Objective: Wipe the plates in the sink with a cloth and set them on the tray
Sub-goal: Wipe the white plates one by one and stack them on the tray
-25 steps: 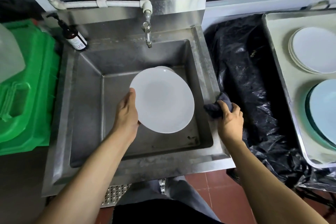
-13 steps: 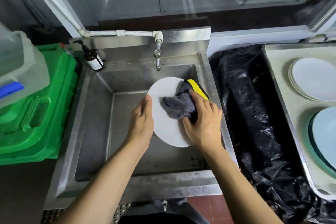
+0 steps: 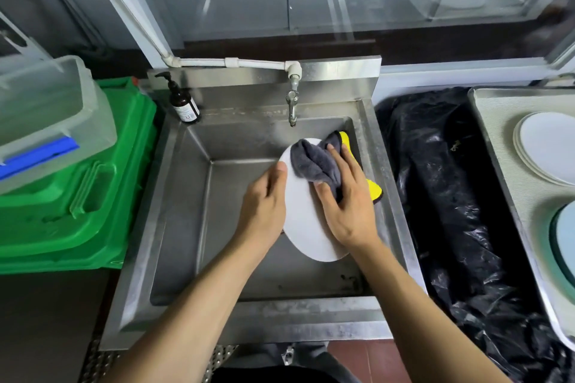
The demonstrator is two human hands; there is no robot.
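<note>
White plate (image 3: 306,227) between left hand (image 3: 264,205) and right hand (image 3: 348,205)

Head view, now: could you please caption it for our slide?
Left hand holds a white plate over the steel sink; right hand presses a grey-and-yellow cloth on it.
</note>
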